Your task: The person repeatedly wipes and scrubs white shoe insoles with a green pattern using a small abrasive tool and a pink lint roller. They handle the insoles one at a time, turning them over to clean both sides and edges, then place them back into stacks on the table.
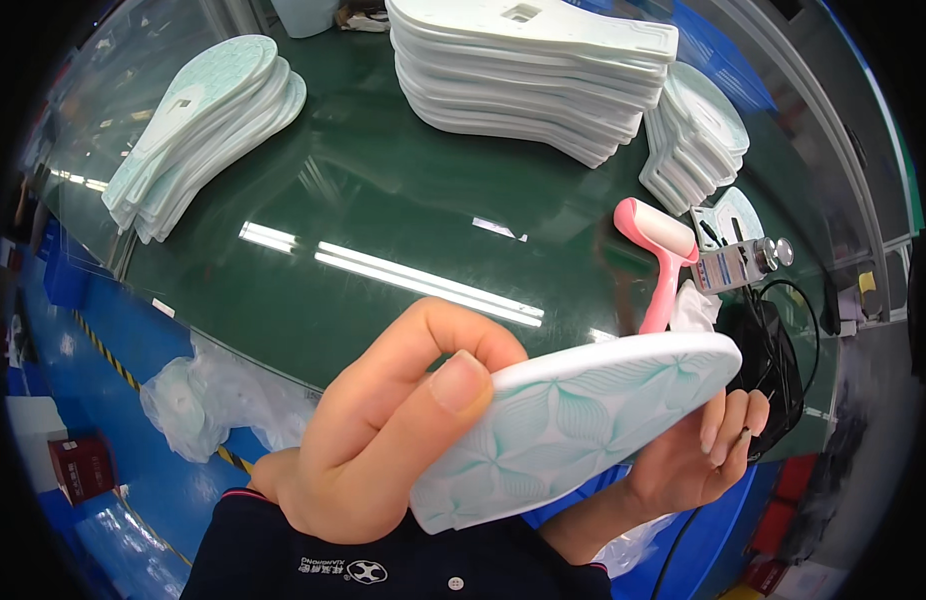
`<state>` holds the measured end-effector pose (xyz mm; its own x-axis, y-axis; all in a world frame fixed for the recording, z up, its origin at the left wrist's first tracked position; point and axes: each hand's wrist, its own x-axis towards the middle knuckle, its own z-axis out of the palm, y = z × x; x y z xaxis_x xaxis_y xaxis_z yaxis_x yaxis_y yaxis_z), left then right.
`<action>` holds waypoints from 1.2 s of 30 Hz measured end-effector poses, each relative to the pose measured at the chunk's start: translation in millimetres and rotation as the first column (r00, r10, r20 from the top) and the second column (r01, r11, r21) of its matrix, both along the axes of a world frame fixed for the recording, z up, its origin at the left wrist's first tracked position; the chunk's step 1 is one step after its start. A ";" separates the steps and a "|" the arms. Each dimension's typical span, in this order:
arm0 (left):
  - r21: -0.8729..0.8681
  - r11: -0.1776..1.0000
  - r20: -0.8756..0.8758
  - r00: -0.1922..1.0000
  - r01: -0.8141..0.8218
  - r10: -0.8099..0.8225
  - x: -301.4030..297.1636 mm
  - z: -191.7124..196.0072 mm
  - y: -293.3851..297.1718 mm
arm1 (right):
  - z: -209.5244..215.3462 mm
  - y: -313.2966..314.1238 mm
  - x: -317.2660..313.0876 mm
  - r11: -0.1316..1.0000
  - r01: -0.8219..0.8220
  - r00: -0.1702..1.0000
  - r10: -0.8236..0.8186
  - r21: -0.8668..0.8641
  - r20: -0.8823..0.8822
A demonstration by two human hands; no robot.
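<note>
My left hand point(393, 420) pinches the upper rim of a white plastic panel point(573, 420) between thumb and bent forefinger. The panel is tilted up in front of me, its pale teal leaf-patterned face in view. Its rim is rounded, and its lower left end is cut with a small step. My right hand point(688, 460) is at the panel's lower right, partly hidden behind it. The fingers there are curled, with a tiny dark tip point(746, 433) showing among them; what it belongs to I cannot make out.
Stacked white paddle-shaped panels stand on the dark green table point(383, 220): a patterned stack point(203, 130) left, a tall stack point(523, 80) at the back, a smaller one point(698, 135) right. A pink-handled roller point(663, 250), a clear bottle point(733, 268), crumpled tissue point(695, 308) and black cables point(798, 320) lie at right.
</note>
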<state>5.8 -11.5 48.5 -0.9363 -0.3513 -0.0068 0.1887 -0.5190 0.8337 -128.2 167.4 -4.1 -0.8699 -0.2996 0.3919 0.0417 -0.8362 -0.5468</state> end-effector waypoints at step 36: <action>0.392 0.886 0.127 0.969 -0.247 0.214 -49.8 -76.8 -22.2 | -34.1 -21.7 -3.6 0.905 -0.125 0.918 0.261 -0.407 0.298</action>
<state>-44.0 -33.7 -28.3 -0.8200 -0.5086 -0.2626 0.2867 -0.7621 0.5805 -131.8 145.7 -38.2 -0.9085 -0.3666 0.2008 0.3487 -0.9296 -0.1197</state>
